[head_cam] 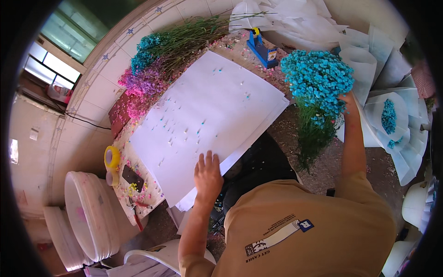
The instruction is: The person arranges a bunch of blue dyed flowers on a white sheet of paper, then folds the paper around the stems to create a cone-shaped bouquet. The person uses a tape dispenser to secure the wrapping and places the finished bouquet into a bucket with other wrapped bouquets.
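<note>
My left hand (208,176) lies on the near edge of a stack of large white paper sheets (221,104), fingers extended and holding nothing. Small blue and white petals are scattered over the top sheet. On the right, my right hand (346,100) is at the side of a bunch of blue dried flowers (316,79), which it holds beyond the table; its fingers are largely hidden by the blooms. The bunch's green stems (311,138) hang downward. More flowers, blue (148,48), purple and pink (143,86), lie along the table's far left edge.
A blue tape dispenser (262,50) stands at the far edge. Tape rolls (112,157), a phone (133,177) and red-handled pruning shears (136,211) lie at the left. White buckets (90,214) stand lower left. White-wrapped blue flowers (389,117) are at the right.
</note>
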`<control>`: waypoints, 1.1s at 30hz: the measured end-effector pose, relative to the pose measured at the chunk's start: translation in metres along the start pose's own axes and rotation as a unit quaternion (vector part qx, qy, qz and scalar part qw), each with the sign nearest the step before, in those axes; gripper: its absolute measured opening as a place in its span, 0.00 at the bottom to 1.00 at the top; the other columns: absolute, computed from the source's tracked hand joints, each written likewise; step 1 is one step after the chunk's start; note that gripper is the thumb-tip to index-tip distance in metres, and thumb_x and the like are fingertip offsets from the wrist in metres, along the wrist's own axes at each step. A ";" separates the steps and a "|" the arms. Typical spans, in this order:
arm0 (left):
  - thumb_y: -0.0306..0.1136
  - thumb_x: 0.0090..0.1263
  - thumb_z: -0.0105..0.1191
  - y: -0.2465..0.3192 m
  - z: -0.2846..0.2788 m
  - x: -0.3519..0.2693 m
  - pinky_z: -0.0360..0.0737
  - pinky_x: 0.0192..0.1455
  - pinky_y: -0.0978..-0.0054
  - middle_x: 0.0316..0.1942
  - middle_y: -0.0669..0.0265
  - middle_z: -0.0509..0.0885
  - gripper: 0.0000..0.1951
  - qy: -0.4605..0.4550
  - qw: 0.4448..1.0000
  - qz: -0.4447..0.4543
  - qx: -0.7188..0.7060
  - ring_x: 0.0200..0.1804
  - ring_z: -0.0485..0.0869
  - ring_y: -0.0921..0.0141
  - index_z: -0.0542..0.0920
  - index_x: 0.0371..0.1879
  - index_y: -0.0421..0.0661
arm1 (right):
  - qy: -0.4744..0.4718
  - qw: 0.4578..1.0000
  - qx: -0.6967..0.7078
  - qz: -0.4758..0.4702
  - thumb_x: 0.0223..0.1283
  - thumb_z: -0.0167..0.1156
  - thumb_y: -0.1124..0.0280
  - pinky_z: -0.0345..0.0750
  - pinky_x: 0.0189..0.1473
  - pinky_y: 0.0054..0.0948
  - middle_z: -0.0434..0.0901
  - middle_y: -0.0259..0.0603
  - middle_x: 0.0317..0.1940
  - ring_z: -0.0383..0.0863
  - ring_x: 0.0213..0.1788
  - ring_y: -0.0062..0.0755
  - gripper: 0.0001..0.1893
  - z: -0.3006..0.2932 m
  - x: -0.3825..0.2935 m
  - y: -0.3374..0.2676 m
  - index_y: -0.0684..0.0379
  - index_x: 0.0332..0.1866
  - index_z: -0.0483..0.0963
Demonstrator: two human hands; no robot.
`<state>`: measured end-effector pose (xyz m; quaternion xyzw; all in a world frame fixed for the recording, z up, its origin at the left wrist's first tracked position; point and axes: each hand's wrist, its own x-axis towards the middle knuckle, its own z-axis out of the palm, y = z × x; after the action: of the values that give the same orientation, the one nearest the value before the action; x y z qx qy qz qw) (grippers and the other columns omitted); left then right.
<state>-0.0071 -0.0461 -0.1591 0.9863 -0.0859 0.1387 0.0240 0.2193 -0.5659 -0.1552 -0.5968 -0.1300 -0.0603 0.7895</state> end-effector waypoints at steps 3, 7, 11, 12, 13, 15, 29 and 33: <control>0.24 0.61 0.56 -0.015 0.018 0.036 0.84 0.52 0.59 0.54 0.57 0.85 0.14 -0.050 0.999 0.002 0.002 0.55 0.84 0.54 0.83 0.46 0.46 | -0.026 0.998 -0.048 0.018 0.43 0.73 0.69 0.79 0.59 0.38 0.84 0.40 0.55 0.83 0.56 0.36 0.38 -0.003 -0.003 0.001 0.62 0.66 0.73; 0.24 0.63 0.50 -0.099 -0.011 0.120 0.83 0.52 0.56 0.43 0.54 0.89 0.14 -0.124 0.976 -0.094 -0.154 0.46 0.87 0.53 0.88 0.42 0.44 | -0.024 0.996 -0.079 0.019 0.37 0.76 0.71 0.77 0.61 0.40 0.83 0.39 0.59 0.82 0.59 0.36 0.44 0.002 -0.007 -0.010 0.61 0.69 0.72; 0.25 0.69 0.50 -0.164 -0.142 0.186 0.80 0.45 0.61 0.35 0.47 0.87 0.11 0.030 0.996 -0.033 -0.079 0.40 0.87 0.55 0.84 0.43 0.36 | 0.011 0.997 -0.065 0.029 0.33 0.78 0.75 0.76 0.62 0.38 0.82 0.38 0.61 0.81 0.60 0.35 0.50 0.013 -0.015 -0.026 0.59 0.72 0.68; 0.28 0.74 0.51 -0.159 -0.174 0.194 0.79 0.42 0.59 0.30 0.45 0.85 0.10 0.044 0.996 -0.040 -0.073 0.36 0.86 0.51 0.83 0.43 0.34 | 0.059 0.992 -0.112 0.018 0.34 0.77 0.75 0.75 0.62 0.37 0.81 0.36 0.61 0.80 0.61 0.34 0.49 0.017 -0.016 -0.028 0.58 0.72 0.68; 0.29 0.76 0.51 -0.145 -0.202 0.185 0.79 0.40 0.59 0.30 0.46 0.85 0.09 0.070 0.997 -0.021 -0.032 0.34 0.84 0.48 0.82 0.41 0.36 | 0.068 0.990 -0.120 0.026 0.35 0.76 0.76 0.75 0.61 0.36 0.81 0.36 0.60 0.80 0.60 0.33 0.48 0.019 -0.016 -0.032 0.58 0.72 0.69; 0.26 0.75 0.50 -0.096 -0.223 0.163 0.79 0.36 0.57 0.30 0.50 0.85 0.07 0.072 0.991 -0.082 0.084 0.32 0.84 0.49 0.83 0.36 0.42 | 0.103 0.985 -0.126 0.048 0.37 0.74 0.77 0.76 0.59 0.35 0.81 0.34 0.59 0.80 0.58 0.32 0.45 0.023 -0.015 -0.036 0.57 0.71 0.69; 0.23 0.63 0.53 0.030 0.048 0.022 0.84 0.58 0.58 0.58 0.58 0.84 0.16 0.079 0.994 -0.024 -0.077 0.58 0.84 0.51 0.82 0.50 0.44 | 0.076 0.818 -0.487 -0.297 0.54 0.72 0.70 0.77 0.60 0.37 0.86 0.41 0.47 0.84 0.51 0.36 0.18 0.013 0.097 -0.218 0.62 0.51 0.83; 0.26 0.65 0.54 0.038 0.054 0.005 0.82 0.61 0.56 0.58 0.56 0.83 0.15 0.074 0.994 -0.014 -0.082 0.62 0.81 0.49 0.81 0.50 0.40 | 0.012 0.379 -0.799 -0.467 0.57 0.72 0.62 0.80 0.56 0.40 0.88 0.42 0.38 0.87 0.45 0.41 0.10 0.071 0.107 -0.267 0.57 0.37 0.87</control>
<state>0.0053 -0.0881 -0.2092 0.9692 -0.0808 0.2033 0.1128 0.2456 -0.5663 0.1404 -0.7955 -0.2703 -0.5023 -0.2044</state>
